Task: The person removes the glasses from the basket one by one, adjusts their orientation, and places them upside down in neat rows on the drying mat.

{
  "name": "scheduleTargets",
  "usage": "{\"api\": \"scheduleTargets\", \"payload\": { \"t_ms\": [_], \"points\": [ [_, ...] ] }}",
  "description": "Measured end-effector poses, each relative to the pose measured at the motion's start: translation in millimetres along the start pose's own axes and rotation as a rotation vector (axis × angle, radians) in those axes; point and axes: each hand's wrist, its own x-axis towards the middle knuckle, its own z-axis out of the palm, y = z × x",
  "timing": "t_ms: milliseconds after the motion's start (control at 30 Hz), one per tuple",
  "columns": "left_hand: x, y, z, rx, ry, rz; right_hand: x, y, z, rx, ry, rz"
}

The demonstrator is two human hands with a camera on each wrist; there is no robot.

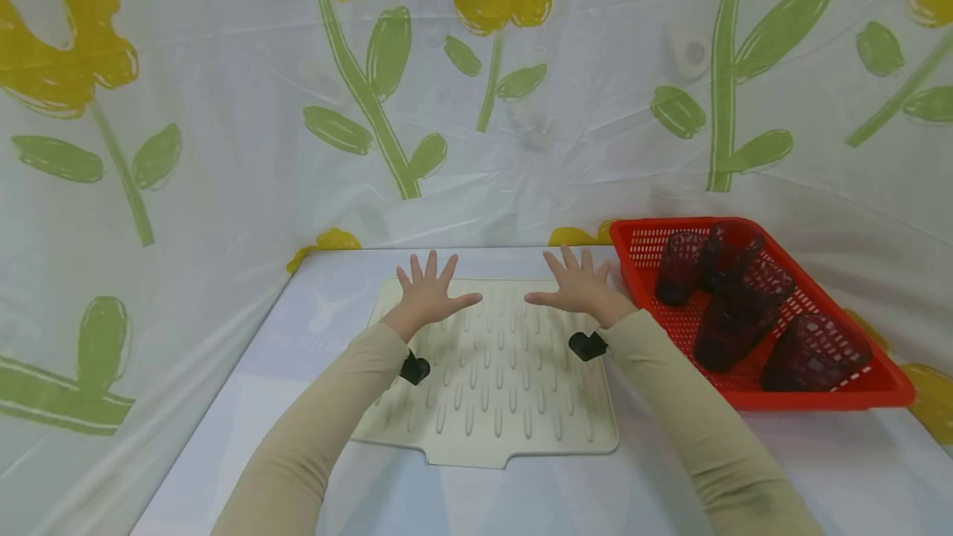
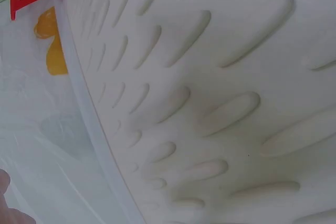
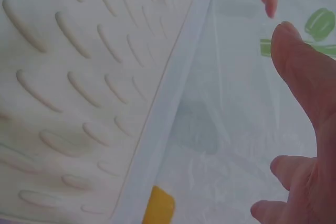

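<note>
Over the far part of a cream drying mat (image 1: 484, 387) with raised oblong ridges, both hands are held out with fingers spread. The left hand (image 1: 428, 298) is over the mat's back left part, its thumb pointing inward. Opposite it, the right hand (image 1: 581, 286) is over the back right part, thumb also inward. Neither hand holds anything. In the right wrist view the right hand's thumb (image 3: 299, 61) and some fingertips show beside the mat's edge. Only a bit of the left hand (image 2: 13, 208) enters the left wrist view, at the lower left corner.
A red perforated basket (image 1: 841, 399) stands on the right of the white table (image 1: 298, 337), with several dark purple tumblers (image 1: 815, 351) inside, some tipped over. A white curtain (image 1: 596, 147) printed with yellow flowers hangs behind. Small black wrist cameras (image 1: 588, 346) sit under the sleeves.
</note>
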Motion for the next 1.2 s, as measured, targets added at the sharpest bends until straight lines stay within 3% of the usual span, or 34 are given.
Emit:
{"api": "scheduleTargets", "payload": {
  "t_ms": [300, 467, 833, 1033, 1200],
  "points": [
    [-0.6, 0.9, -0.7, 0.006, -0.003, 0.018, -9, -3, -15, -0.073, 0.016, -0.007],
    [-3.2, 1.5, -3.9, -0.022, 0.016, 0.058, -16, -3, -28, -0.059, 0.022, -0.043],
    [-15.2, 3.1, -12.9, -0.117, 0.103, 0.177, -37, 15, -56, 0.094, 0.125, -0.243],
    [-20.3, 0.1, -13.4, -0.18, 0.177, 0.239, -51, 26, -69, 0.211, 0.119, -0.228],
    [-24.8, -6.7, -11.0, -0.276, 0.215, 0.269, -64, 38, -77, 0.208, 0.146, -0.199]
  ]
}}
